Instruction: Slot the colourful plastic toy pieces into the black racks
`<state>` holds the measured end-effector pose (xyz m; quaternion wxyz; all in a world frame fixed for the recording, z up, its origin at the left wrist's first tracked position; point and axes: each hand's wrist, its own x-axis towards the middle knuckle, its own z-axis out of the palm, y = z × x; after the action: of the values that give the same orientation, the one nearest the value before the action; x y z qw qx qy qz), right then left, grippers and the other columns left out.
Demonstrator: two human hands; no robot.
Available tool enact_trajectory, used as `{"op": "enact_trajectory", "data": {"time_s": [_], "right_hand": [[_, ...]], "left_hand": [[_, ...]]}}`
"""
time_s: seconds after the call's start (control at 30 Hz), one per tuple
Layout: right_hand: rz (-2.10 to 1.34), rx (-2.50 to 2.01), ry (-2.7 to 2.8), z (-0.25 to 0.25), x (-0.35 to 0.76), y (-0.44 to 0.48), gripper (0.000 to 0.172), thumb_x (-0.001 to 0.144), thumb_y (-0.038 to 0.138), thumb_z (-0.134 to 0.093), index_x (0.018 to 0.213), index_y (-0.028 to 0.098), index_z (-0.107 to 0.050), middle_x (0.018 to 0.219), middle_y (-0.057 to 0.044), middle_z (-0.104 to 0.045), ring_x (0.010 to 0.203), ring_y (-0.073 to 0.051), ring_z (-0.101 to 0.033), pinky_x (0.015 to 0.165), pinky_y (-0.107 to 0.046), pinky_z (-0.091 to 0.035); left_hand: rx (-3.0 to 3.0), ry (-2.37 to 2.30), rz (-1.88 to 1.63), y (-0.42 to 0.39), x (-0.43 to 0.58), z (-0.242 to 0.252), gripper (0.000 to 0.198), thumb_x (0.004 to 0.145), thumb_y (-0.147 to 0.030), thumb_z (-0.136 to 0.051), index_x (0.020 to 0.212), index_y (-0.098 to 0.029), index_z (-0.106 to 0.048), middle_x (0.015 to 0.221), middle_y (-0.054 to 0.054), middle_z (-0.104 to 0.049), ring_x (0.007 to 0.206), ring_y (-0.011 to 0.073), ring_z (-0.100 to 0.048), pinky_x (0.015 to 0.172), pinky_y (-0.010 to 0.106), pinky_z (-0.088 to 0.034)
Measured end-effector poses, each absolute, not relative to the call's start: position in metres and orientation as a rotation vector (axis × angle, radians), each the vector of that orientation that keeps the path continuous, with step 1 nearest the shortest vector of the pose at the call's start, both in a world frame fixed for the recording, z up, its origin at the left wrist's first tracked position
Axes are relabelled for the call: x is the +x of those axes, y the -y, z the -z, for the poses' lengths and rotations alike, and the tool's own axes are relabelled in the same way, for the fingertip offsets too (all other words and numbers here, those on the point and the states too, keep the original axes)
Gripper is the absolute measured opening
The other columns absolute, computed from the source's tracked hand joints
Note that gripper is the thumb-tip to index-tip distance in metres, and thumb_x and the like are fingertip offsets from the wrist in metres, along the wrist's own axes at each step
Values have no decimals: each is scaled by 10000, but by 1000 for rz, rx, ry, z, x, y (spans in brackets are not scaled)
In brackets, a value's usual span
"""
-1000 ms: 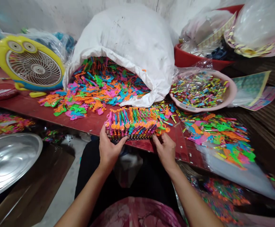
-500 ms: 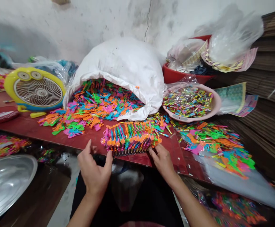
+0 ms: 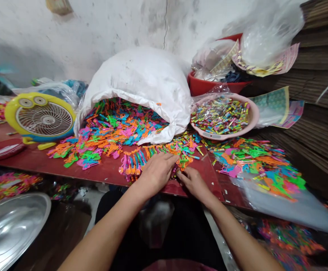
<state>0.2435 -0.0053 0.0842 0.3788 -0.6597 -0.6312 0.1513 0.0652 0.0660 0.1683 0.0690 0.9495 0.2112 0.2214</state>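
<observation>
Both hands (image 3: 156, 173) meet at the row of plastic pieces (image 3: 134, 162)

The row stands at the near edge of the red bench (image 3: 107, 175), just in front of a white sack (image 3: 135, 73); its left end shows pink, blue and orange pieces side by side, with round orange ends facing near. The left hand reaches across the middle of the row, back of the hand up, and hides much of it; its fingers (image 3: 171, 160) lie close together and bend down toward the right part; whether they grip a piece I cannot tell. The right hand (image 3: 194, 181) is at the row's near right end, with its fingers bent in toward the left hand's fingertips; whether they pinch anything is also hidden.

The sack lies with its mouth facing near, and loose plastic pieces (image 3: 118, 124) in orange, green, blue and pink spill from it onto the bench; to the left stand a yellow and blue fan (image 3: 46, 118) and, nearer, a shallow red basket (image 3: 7, 148); to the right of the sack sits a pink basin (image 3: 254, 114) full of small coloured tubes (image 3: 223, 114), with a red tub (image 3: 216, 87) beyond it; nearer on the right, a mixed pile (image 3: 257, 158) lies partly on clear plastic (image 3: 288, 207); a metal bowl (image 3: 14, 233) shows at the near left.
</observation>
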Motion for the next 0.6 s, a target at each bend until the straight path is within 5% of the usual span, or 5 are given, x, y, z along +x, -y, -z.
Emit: {"op": "enact_trajectory", "data": {"time_s": [0.4,0.5,0.6], "right_hand": [[-220,-1766,1869,-90,237,3,152,943,210,-473,931,161,-616,862,-90,-668,758,-186,-597,702,-278,-436],[-284,-1723,1913,-91,239,0,178,928,155,-456,958,167,-632,902,-91,-693,795,-186,-624,709,-271,-446],[-312,-1732,1953,-89,242,-4,226,902,111,-445,976,158,-653,956,-107,-717,839,-199,-646,718,-275,-444]], "left_hand": [[2748,-629,-714,-69,68,-167,412,937,-143,-456,1328,-185,-579,1260,93,-662,1157,232,-606,992,386,-498],[2779,-613,-763,-67,74,-173,468,926,-244,-552,1392,-214,-527,1363,101,-594,1244,254,-554,1038,418,-460],[2813,-675,-674,-68,82,-175,336,965,-377,-534,1258,-258,-648,1184,68,-690,1106,240,-631,957,396,-490]]}}
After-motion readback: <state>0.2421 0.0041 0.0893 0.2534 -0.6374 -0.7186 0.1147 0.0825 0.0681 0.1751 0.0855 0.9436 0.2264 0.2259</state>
